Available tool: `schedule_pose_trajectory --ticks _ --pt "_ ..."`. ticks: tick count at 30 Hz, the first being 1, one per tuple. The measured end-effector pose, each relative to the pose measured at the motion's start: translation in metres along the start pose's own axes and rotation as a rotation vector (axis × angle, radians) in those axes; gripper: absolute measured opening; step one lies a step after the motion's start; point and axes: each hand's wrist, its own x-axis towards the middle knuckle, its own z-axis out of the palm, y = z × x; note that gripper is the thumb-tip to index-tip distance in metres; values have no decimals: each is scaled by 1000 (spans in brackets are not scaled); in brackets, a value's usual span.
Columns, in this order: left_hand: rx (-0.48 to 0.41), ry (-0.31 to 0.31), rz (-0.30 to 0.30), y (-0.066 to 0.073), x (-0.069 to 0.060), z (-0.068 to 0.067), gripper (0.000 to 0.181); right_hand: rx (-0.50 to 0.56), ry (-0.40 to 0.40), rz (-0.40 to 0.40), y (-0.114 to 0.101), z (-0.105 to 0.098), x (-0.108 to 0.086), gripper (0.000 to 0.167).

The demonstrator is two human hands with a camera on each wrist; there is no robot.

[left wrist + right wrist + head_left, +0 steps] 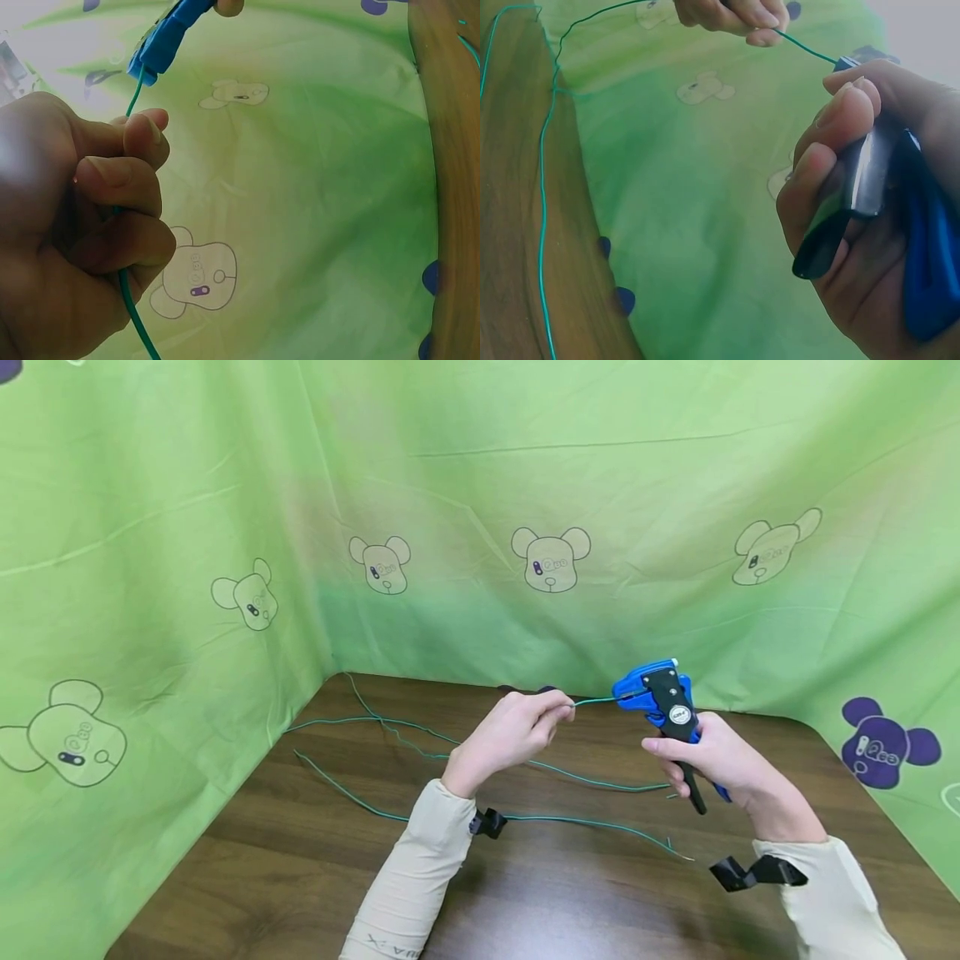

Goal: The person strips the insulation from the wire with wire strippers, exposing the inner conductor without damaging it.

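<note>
Blue and black wire strippers point(660, 693) are held up above the table by my right hand point(720, 760), its fingers wrapped round the handles. In the right wrist view the black handle point(847, 202) lies under the curled fingers. A green wire point(592, 701) runs from the strippers' blue head to my left hand point(517, 731), which pinches it a short way off. The left wrist view shows this wire point(135, 315) passing through the curled fingers and out below. Its tip is hidden inside the blue head point(161, 45).
Another green wire point(585, 820) lies across the brown wooden table point(247, 877) below the hands, a bare end at its right. More wire point(600, 782) stretches behind it. Green cloth point(465, 635) with bear drawings hangs round the back and sides.
</note>
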Motion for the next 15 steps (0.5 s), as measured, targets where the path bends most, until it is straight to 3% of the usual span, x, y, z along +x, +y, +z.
schedule_pose_trajectory --ticks 15 --pt "-73 -33 -22 -3 0 -4 21 -18 -61 -25 -3 -8 1 39"
